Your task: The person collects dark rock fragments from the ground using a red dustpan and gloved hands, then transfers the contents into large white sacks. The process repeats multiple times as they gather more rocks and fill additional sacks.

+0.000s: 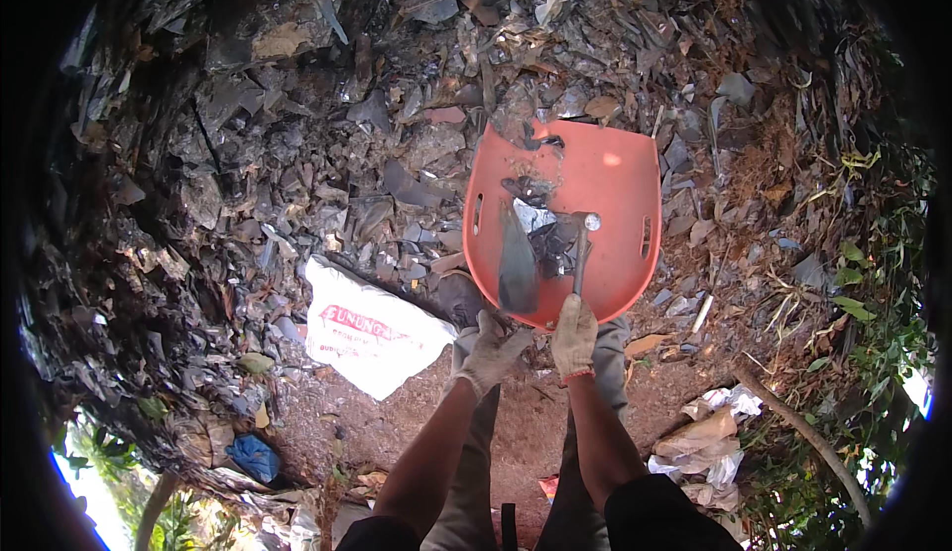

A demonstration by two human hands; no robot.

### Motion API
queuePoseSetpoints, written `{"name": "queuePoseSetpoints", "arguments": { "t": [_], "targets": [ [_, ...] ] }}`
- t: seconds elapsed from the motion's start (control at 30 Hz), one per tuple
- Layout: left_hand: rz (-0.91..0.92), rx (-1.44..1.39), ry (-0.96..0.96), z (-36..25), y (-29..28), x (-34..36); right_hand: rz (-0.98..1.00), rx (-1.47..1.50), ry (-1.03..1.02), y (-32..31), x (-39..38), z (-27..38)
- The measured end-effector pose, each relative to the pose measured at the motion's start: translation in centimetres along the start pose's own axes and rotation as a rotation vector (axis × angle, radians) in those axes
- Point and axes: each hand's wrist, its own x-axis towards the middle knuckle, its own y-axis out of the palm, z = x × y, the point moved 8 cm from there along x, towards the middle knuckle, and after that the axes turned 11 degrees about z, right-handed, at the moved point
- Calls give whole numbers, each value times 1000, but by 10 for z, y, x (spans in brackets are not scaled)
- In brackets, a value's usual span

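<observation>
My right hand, in a pale knitted work glove, is closed around the handle of a hammer. The hammer's metal head lies over an orange-red plastic scoop basin with slotted grips in its sides. Inside the basin are a long grey-green stone slab, a shiny flake and dark stone pieces. Just below the basin's lower left rim is my gloved left hand. Its fingers bend around a small dark patch that I cannot make out.
Broken stone flakes cover the ground ahead and to both sides. A white sack lies left of my legs. Crumpled wrappings and a stick are at the lower right, a blue bag at the lower left. Green plants edge the right.
</observation>
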Motion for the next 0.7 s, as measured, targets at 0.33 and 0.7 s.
{"name": "queuePoseSetpoints", "arguments": {
  "t": [0.33, 0.7],
  "targets": [
    [-20, -32, -141, 42, 4, 3, 127, -259, 221, 58, 6, -19],
    [-303, -109, 253, -74, -112, 36, 398, -655, -123, 0, 22, 60]
  ]
}}
